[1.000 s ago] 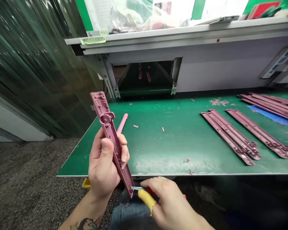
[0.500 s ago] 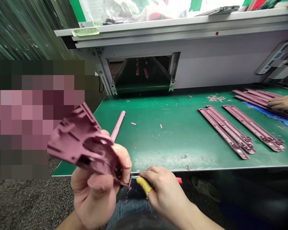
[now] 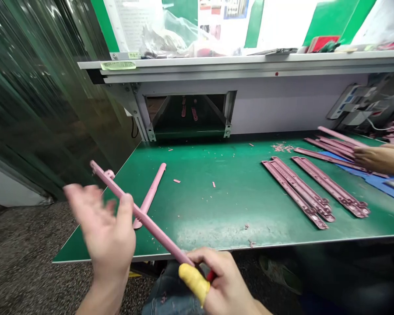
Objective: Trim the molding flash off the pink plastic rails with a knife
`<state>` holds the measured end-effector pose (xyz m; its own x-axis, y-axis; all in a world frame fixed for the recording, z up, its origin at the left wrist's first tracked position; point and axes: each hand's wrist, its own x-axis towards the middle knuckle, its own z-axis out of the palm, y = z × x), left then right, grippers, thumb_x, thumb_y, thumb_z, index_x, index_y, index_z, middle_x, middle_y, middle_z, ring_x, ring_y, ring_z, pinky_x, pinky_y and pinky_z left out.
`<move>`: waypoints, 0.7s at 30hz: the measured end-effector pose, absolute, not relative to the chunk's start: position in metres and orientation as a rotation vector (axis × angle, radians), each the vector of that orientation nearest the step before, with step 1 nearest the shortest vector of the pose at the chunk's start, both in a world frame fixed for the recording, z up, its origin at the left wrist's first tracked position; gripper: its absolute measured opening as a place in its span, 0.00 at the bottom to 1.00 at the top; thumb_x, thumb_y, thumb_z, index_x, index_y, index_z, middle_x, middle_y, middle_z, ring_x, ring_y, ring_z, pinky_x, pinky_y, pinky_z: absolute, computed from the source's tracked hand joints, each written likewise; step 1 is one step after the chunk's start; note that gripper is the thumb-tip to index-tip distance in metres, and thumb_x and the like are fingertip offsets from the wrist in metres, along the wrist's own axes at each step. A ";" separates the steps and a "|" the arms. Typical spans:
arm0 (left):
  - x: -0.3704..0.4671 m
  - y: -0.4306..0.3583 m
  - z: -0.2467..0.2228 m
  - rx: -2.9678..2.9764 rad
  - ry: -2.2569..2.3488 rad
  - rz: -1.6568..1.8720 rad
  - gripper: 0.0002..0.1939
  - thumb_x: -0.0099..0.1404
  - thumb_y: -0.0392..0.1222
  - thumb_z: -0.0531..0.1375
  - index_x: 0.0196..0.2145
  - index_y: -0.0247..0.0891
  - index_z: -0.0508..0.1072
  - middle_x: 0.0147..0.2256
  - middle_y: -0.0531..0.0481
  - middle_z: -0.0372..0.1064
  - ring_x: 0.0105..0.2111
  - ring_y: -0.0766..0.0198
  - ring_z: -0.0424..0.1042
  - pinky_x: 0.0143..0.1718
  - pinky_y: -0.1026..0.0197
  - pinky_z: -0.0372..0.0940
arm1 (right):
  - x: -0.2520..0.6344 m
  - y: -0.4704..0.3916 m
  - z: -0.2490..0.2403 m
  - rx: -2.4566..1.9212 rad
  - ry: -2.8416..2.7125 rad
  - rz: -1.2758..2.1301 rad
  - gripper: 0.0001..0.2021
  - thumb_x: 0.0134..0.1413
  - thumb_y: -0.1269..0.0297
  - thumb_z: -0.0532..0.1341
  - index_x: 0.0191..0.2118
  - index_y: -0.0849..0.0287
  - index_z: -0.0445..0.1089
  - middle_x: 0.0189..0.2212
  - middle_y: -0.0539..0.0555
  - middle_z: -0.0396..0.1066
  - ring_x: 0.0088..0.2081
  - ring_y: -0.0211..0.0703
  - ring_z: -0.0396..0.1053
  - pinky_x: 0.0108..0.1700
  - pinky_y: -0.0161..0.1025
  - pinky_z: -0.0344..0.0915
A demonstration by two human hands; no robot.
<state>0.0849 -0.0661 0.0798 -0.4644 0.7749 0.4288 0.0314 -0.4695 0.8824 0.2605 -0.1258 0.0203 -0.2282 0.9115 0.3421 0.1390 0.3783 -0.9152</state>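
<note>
A long pink plastic part [image 3: 160,236] slants over the front left of the green table. My right hand [image 3: 221,278], with a yellow cover on one finger, grips its lower end; a bit of something red shows inside that hand. My left hand [image 3: 108,227] is beside the upper half of the part, fingers spread and slightly blurred, its thumb at the part. Behind them another pink part [image 3: 153,188] lies on the table.
Several long pink parts [image 3: 295,188] lie at the right of the green table [image 3: 197,214]. At the far right, another person's hand [image 3: 377,157] is over more parts and a blue sheet [image 3: 390,188]. A shelf [image 3: 216,65] spans the back, above an opening with a dark belt [image 3: 187,127].
The pink part has swung from close to the camera to a slant over the table. My left hand has opened from its hold, and my right hand now grips the lower end. The view has tilted up.
</note>
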 end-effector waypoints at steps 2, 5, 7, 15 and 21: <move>0.077 -0.076 0.070 2.033 1.267 1.783 0.47 0.53 0.36 0.69 0.63 0.59 0.50 0.67 0.64 0.37 0.66 0.53 0.35 0.65 0.54 0.35 | 0.274 -0.122 0.031 -1.046 -1.606 1.150 0.11 0.57 0.58 0.60 0.32 0.61 0.72 0.19 0.47 0.64 0.20 0.32 0.58 0.23 0.30 0.57; 0.070 -0.088 0.068 2.964 0.873 0.874 0.35 0.60 0.35 0.61 0.62 0.49 0.57 0.61 0.52 0.59 0.59 0.48 0.57 0.63 0.46 0.42 | 0.294 -0.117 0.049 -0.954 -1.509 1.525 0.13 0.57 0.53 0.61 0.32 0.60 0.69 0.23 0.48 0.65 0.25 0.34 0.63 0.29 0.31 0.61; 0.067 -0.088 0.076 3.004 0.728 0.684 0.31 0.63 0.31 0.56 0.62 0.46 0.57 0.53 0.48 0.70 0.53 0.52 0.67 0.58 0.50 0.52 | 0.304 -0.115 0.056 -0.865 -1.479 1.689 0.13 0.57 0.52 0.61 0.38 0.58 0.67 0.27 0.48 0.66 0.27 0.34 0.64 0.30 0.32 0.62; 0.055 -0.067 0.112 3.042 0.565 0.589 0.28 0.65 0.30 0.51 0.62 0.45 0.58 0.54 0.48 0.68 0.56 0.54 0.64 0.63 0.51 0.46 | 0.309 -0.109 0.050 -0.940 -2.177 0.510 0.19 0.62 0.47 0.53 0.36 0.59 0.70 0.27 0.53 0.69 0.28 0.39 0.64 0.29 0.36 0.56; 0.063 -0.074 0.123 3.301 0.507 0.542 0.21 0.70 0.30 0.45 0.55 0.36 0.68 0.51 0.46 0.71 0.57 0.57 0.63 0.64 0.46 0.45 | 0.295 -0.096 0.051 -0.968 -2.332 -0.144 0.19 0.62 0.53 0.56 0.24 0.59 0.64 0.19 0.49 0.60 0.21 0.37 0.53 0.24 0.38 0.41</move>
<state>0.0628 -0.0743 0.1235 0.9053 0.2495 0.3437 0.3262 -0.9267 -0.1866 0.2950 -0.0959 0.0514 -0.5520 0.6091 0.5695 0.6746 0.7276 -0.1243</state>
